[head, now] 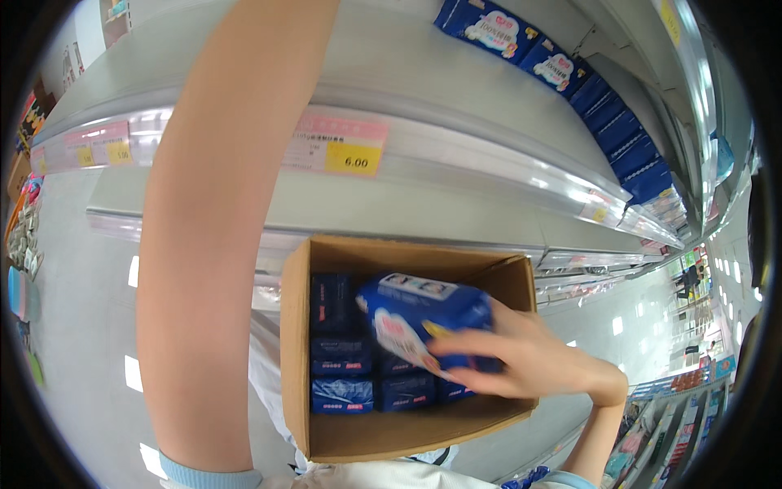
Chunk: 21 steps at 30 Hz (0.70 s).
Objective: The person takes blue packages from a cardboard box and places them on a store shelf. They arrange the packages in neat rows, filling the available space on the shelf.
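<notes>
My right hand (519,354) holds a blue soft plastic pack (427,318) tilted over an open cardboard box (298,367); the hand is slightly blurred. Inside the box several more blue packs (342,394) stand in rows, and the held pack partly covers them. My left forearm (208,263) reaches up across the shelf at the left, and the left hand lies beyond the top edge of the picture, out of view.
A grey metal shelf (415,61) with price tags (342,147) along its edge is in front. Blue packs (495,30) line its back and right side. A lower shelf (403,202) runs behind the box. More stocked shelves (666,434) stand at the lower right.
</notes>
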### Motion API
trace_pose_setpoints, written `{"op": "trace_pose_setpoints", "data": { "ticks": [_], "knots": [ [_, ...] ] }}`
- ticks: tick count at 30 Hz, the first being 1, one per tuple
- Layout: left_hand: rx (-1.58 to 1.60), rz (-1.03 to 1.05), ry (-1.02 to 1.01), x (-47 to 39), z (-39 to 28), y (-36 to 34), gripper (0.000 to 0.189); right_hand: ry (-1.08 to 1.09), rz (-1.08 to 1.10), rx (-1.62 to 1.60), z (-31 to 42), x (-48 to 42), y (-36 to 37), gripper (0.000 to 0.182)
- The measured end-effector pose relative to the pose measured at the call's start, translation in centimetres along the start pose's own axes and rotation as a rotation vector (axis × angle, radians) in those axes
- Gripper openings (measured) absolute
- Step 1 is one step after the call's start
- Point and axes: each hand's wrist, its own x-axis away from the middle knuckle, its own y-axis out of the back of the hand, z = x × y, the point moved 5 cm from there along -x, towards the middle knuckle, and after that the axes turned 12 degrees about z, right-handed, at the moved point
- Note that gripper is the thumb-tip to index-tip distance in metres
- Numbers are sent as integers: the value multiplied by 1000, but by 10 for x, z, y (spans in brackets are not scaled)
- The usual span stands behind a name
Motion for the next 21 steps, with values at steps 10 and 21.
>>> {"op": "trace_pose_setpoints", "data": {
  "ticks": [10, 21],
  "knots": [
    [143, 5, -115, 29, -17, -6, 31, 77, -650, 746, 28, 75, 82, 39],
    [526, 21, -400, 13, -13, -2, 80, 381, -518, 190, -72, -99, 227, 32]
  ]
}}
